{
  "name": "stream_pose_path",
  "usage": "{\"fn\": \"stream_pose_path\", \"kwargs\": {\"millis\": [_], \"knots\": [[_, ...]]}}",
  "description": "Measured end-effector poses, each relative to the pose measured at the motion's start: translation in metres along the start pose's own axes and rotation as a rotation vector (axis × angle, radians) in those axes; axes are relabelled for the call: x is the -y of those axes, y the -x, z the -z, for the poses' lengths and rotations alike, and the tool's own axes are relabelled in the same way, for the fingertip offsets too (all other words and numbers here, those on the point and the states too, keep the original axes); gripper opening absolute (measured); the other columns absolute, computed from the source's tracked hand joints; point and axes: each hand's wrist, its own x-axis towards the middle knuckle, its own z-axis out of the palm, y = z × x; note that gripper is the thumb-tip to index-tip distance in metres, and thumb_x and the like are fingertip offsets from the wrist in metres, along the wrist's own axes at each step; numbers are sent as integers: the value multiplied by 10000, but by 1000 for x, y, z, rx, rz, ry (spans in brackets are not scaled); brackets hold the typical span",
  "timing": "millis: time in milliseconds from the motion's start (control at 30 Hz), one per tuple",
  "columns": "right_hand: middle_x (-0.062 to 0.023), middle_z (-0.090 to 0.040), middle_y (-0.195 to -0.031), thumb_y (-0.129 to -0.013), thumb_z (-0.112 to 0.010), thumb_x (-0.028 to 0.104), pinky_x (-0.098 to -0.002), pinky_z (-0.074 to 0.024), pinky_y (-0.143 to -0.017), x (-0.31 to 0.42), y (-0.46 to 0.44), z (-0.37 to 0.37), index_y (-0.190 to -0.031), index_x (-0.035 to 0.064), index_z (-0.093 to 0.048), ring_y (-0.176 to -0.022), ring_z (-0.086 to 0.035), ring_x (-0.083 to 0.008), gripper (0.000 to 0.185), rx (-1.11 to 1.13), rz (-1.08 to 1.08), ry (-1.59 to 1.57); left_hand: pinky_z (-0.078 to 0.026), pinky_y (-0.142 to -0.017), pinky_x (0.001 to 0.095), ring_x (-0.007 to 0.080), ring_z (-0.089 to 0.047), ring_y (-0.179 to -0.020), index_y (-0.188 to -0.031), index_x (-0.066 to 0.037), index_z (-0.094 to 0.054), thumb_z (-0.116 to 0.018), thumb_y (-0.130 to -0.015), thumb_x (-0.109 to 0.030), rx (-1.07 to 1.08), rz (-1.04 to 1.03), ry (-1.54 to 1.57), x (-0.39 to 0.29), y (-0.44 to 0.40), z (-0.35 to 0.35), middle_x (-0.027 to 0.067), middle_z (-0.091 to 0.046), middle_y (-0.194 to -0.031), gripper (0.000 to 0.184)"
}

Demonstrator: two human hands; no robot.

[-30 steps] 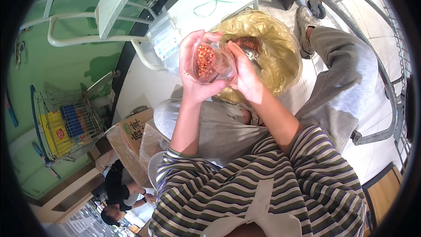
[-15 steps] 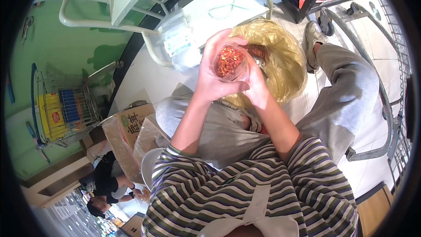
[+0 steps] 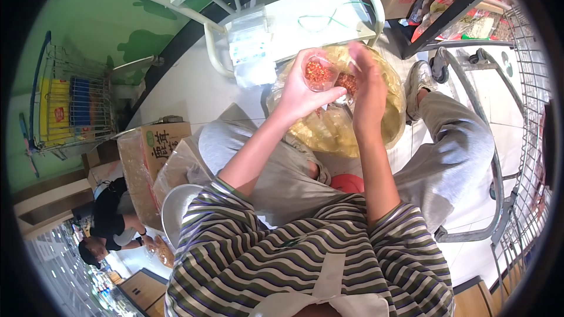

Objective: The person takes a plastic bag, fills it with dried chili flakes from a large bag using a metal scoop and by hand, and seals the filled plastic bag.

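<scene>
My left hand [image 3: 295, 93] is wrapped round a small clear plastic bag [image 3: 319, 74] of red chili flakes, its mouth facing up at me. To its right, my right hand [image 3: 370, 94] is apart from the bag, fingers stretched out and slightly blurred, with nothing in it. Below both hands a large yellow plastic sack [image 3: 329, 132] stands open on the floor between my legs. More dark red chili flakes [image 3: 346, 84] show inside it, beside a shiny object partly hidden by my hands.
Ahead is a white-topped stand [image 3: 311, 20] with clear plastic bags [image 3: 251, 47] and a green string [image 3: 323, 22]. A cardboard box [image 3: 155, 141] stands at left, a metal cart frame [image 3: 499, 158] at right. Another person [image 3: 114, 217] handles something at lower left.
My right hand has come off the small bag and moved right, its fingers straightening. The left hand keeps hold of the bag. The camera view has shifted slightly.
</scene>
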Motion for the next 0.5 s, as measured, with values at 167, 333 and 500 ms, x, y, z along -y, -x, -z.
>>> {"fn": "stream_pose_path", "kwargs": {"millis": [167,333,500], "knots": [[-222,-620,-1256,-1059,-340,219,-344,-414,-1045,2,4,-6,-1230,-123,-585,-1209,-566,-254,454,106,70,8,-450,-968,309,151,-528,-1126,-1294,-34,-419,-861,-695,-104,-4,31,49,17,0,-7,64,-556,-1116,748],[-215,-592,-1306,-1059,-363,222,-344,-404,-1051,-17,-5,23,-1325,-104,-513,-1229,-551,-249,447,340,-36,176,-476,-955,329,170,-560,-1113,-1293,-34,-410,-869,-711,-128,31,168,-14,30,4,-13,86,-550,-1182,747],[-204,-550,-1369,-1050,-400,212,-328,-381,-1062,-16,2,17,-1408,-63,-441,-1263,-521,-245,454,165,4,236,-473,-977,327,169,-569,-1131,-1325,-34,-365,-880,-713,-165,32,141,-47,60,5,-15,111,-547,-1199,811]]}}
